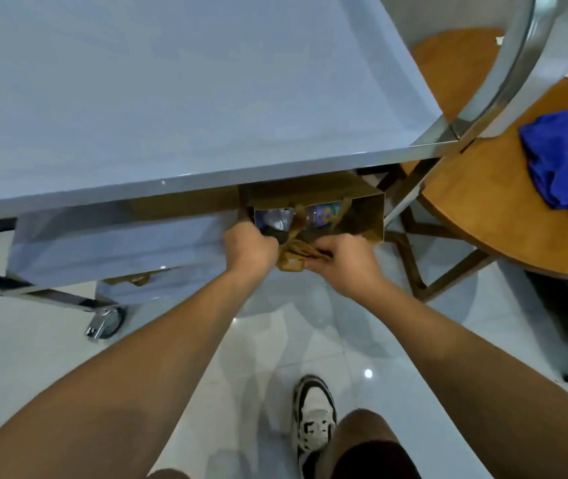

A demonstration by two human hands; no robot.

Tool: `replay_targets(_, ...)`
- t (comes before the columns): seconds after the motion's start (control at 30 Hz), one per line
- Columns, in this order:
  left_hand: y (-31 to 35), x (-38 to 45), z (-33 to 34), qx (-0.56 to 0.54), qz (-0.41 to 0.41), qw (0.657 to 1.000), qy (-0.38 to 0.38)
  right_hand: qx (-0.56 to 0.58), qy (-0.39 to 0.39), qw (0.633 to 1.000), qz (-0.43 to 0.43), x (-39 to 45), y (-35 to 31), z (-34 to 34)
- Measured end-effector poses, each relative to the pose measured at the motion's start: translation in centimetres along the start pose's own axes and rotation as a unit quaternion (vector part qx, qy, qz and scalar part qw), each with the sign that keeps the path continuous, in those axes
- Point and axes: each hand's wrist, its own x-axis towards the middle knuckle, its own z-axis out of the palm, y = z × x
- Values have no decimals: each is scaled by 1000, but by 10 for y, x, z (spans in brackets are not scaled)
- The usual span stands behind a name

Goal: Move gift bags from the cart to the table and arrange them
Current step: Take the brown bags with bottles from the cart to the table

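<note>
At frame center, left hand (249,245) and right hand (339,262) are gripping a brown gift bag's (362,210) handles (298,259) under the cart's (172,98) top shelf.

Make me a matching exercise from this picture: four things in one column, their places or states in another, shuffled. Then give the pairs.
Things:
1. gift bag
2. blue cloth
3. caster wheel
4. sneaker

Places or states:
A. on the white floor tiles, bottom of view
B. on the cart's lower shelf, mouth open, gripped by both hands
C. crumpled on the round wooden table
D. under the cart's left corner

Pairs: 1-B, 2-C, 3-D, 4-A
</note>
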Motion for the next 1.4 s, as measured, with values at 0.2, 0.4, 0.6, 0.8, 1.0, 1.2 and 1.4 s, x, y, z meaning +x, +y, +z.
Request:
replay_targets(0.2, 22, -33, -24, 50, -75, 996, -27, 120, 7, 990, 68, -49, -17, -41)
replay_targets(0.4, 46, -75, -44, 111, -163, 977, -85, 100, -23, 994, 48, -79, -47, -102)
replay_targets(0.6, 72, -141, -85, 183, -164, 950, -194, 61, 9, 991, 115, -132, -71, -148)
replay_targets(0.8, 92, -245, -115, 285, 22, 914, -288, 39, 104, 976, 186, -255, -99, -197)
replay_targets(1.0, 126, -358, -125, 270, 136, 890, -341, 164, 144, 939, 265, -392, -106, -236)
replay_targets(1.2, 171, -466, -92, 320, 241, 838, -371, 250, 258, 888, 286, -532, -96, -292)
replay_targets(1.4, 186, -605, -42, 383, 351, 739, -429, 270, 375, 805, 373, -678, -64, -298)
